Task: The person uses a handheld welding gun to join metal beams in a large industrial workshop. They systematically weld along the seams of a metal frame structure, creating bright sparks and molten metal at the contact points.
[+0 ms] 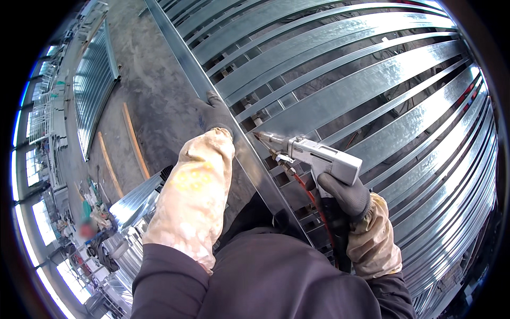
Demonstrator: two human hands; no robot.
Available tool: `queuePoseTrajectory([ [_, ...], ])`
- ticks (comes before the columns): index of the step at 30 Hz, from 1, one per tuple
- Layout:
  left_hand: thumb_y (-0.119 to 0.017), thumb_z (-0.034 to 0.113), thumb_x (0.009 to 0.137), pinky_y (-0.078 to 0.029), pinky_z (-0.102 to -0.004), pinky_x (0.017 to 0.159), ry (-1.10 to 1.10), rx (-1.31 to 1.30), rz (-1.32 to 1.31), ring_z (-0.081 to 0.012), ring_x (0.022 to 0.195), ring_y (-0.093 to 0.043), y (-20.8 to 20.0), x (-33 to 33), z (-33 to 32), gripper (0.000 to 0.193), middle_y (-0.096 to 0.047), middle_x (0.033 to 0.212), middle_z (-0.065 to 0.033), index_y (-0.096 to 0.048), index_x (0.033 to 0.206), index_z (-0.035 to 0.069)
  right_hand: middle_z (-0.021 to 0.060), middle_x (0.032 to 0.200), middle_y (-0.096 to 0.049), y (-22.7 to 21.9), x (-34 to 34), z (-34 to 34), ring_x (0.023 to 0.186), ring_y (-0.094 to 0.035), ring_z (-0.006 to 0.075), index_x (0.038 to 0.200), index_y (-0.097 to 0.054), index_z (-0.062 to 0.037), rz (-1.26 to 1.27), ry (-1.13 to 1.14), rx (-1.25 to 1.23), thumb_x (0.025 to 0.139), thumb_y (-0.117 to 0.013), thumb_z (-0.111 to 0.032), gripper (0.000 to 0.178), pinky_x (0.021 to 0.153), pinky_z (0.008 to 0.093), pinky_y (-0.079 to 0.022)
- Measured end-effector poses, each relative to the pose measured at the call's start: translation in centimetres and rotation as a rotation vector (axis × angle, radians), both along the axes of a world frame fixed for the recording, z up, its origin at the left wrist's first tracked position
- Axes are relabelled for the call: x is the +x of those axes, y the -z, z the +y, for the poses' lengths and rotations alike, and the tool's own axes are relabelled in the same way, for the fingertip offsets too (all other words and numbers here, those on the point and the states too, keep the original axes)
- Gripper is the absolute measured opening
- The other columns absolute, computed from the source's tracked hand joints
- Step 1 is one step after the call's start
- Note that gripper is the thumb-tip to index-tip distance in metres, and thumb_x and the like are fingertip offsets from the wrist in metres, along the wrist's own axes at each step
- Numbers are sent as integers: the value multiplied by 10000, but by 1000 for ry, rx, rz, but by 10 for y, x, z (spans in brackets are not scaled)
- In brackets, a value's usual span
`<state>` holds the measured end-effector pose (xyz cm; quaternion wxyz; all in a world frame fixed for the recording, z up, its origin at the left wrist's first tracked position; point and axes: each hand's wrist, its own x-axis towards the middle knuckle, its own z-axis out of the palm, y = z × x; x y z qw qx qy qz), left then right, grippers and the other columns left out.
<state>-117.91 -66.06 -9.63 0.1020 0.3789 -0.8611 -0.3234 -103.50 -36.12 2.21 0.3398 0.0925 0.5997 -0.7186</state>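
My right hand (345, 194), in a dark grey glove, is closed round the handle of a silver handheld welding gun (329, 159). A red hose and a black cable run down from the gun, and its narrow nozzle points left at the long edge rail (252, 159) of a metal frame. The tip is at or close to the joint where a wide slat (340, 101) meets that rail; I cannot tell whether it touches. Farther up the same rail rests my left hand (215, 111), also gloved, its fingers apart over the rail's outer side and partly hidden.
Many galvanized slats (425, 138) run off to the right with gaps between them. On the concrete floor at left lie two wooden strips (135, 141) and another slatted metal panel (95, 85). Stacked metal and clutter stand along the windowed wall.
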Motion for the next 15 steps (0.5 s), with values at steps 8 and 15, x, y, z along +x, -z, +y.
queuePoseTrajectory([
  [8, -388, 489, 1019, -467, -488, 957, -12, 42, 16, -502, 1159, -543, 0, 0, -1, 645, -551, 1248, -367, -444, 1285, -96, 47, 959, -679, 16, -6, -9, 848, -614, 108, 1263, -573, 7, 83, -21, -23, 956, -582, -204, 372, 730, 269, -507],
  [15, -396, 507, 1018, -471, -483, 928, -33, 10, 35, -506, 1142, -551, 6, -1, -4, 662, -571, 1213, -368, -476, 1248, -109, 71, 980, -676, 15, -9, -8, 921, -615, 139, 1281, -559, 25, 61, -35, -1, 960, -578, -179, 380, 823, 293, -497],
])
